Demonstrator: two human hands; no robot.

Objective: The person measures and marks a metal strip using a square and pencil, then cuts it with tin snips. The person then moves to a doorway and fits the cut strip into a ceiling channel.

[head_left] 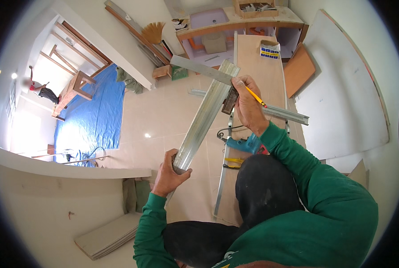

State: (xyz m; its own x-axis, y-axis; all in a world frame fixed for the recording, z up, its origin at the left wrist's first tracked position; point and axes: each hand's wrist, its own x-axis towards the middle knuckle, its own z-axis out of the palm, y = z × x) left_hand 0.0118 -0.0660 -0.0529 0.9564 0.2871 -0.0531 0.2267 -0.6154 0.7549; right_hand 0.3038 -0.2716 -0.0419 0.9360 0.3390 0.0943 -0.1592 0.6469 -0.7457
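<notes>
from the metal channel (pixel 204 116), the tiled floor (pixel 163 111) leaves passing room toward nine o'clock; the square (pixel 199 68) juts across eleven, a lower metal stud (pixel 288 114) crosses three, and the drill (pixel 246 144) blocks four.

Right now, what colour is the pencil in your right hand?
Yellow: the pencil in the right hand shows best in the head view.

Head cam, left one of fisheye pair, worn on person (pixel 306 232), tipped down and forward past knees (pixel 268 183). Left hand (pixel 169 175) and right hand (pixel 248 105) pretty close, tiled floor (pixel 163 116) farther below, counter (pixel 288 16) way off up top. Super wide, edges bowing.
</notes>
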